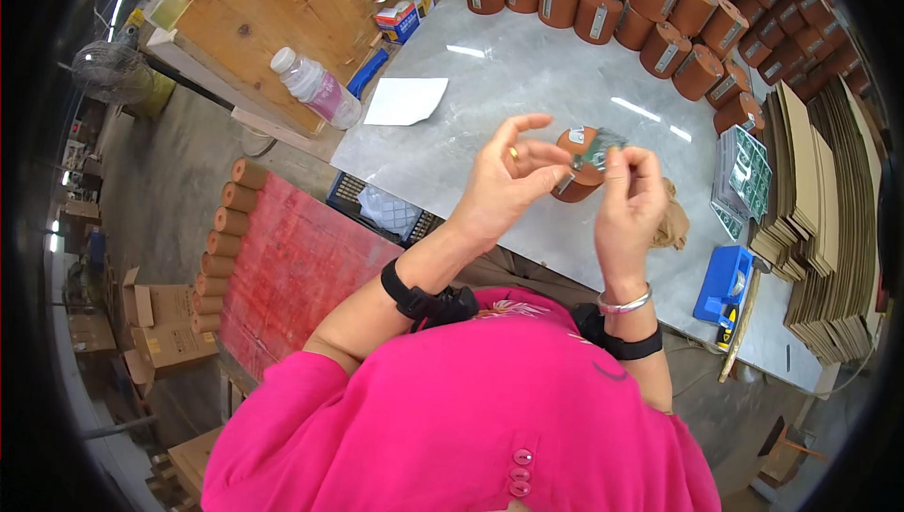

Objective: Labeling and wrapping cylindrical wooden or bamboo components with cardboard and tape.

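Note:
A small, crinkled green-and-clear film piece (603,147) is pinched between the thumb and fingertips of my right hand (633,201). My left hand (508,178) is at the left end of the film, its index finger stretched out and thumb and fingers apart. Whether a left fingertip touches the film is hard to make out. Just beneath both hands a reddish-brown cylinder (576,190) stands on the grey table (508,70), partly covered by the film and my fingers. Beside my right wrist lies a crumpled tan cloth or paper (671,220).
Rows of stacked brown cylinders (598,15) fill the far side. At right are green-printed clear sheets (749,173), flat cardboard stacks (800,183), a blue tray (723,281) and a wooden-handled tool (741,328). White paper (407,101) and a bottle (315,88) lie left.

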Tool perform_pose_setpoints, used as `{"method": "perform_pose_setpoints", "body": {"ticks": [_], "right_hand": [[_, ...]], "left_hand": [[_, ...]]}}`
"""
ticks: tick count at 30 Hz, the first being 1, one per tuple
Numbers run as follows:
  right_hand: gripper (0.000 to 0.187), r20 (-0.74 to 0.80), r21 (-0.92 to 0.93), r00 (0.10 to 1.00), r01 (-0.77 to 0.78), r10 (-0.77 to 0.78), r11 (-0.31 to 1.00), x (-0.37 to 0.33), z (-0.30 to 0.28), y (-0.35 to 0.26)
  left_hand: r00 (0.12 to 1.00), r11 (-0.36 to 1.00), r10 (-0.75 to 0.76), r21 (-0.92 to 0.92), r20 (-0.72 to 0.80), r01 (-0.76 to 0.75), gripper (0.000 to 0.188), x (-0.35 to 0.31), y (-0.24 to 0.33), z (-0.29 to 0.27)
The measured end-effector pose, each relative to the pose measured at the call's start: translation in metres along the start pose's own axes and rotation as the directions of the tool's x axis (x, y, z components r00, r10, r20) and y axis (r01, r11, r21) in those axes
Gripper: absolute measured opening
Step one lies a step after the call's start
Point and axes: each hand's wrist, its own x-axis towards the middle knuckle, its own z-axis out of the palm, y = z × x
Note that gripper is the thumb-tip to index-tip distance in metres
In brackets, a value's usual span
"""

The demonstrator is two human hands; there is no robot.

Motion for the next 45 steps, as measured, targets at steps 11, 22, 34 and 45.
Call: {"method": "perform_pose_setpoints", "body": {"ticks": [11, 22, 34, 45], "right_hand": [[0.015, 0.054, -0.123, 0.987, -0.147, 0.154, 0.981, -0.027, -0.054, 0.024], [0.019, 0.089, -0.072, 0.979, -0.175, 0.181, 0.982, -0.027, -0.032, 0.008], [0.02, 0.055, -0.101, 0.982, -0.176, 0.183, 0.979, -0.026, -0.024, 0.01], [0.02, 0.039, -0.209, 0.984, -0.164, 0.176, 0.964, -0.024, -0.021, 0.007]], "left_hand": [[0.961, 0.843, 0.247, 0.462, 0.121, -0.275, 0.086, 0.048, -0.076, -0.005], [0.967, 0.962, -0.211, -0.145, 0.14, 0.231, 0.066, 0.028, -0.06, 0.021], [0.98, 0.976, -0.188, -0.097, 0.073, 0.194, 0.066, 0.025, -0.058, 0.023], [0.98, 0.978, -0.184, -0.085, 0.071, 0.189, 0.066, 0.025, -0.062, 0.019]]}}
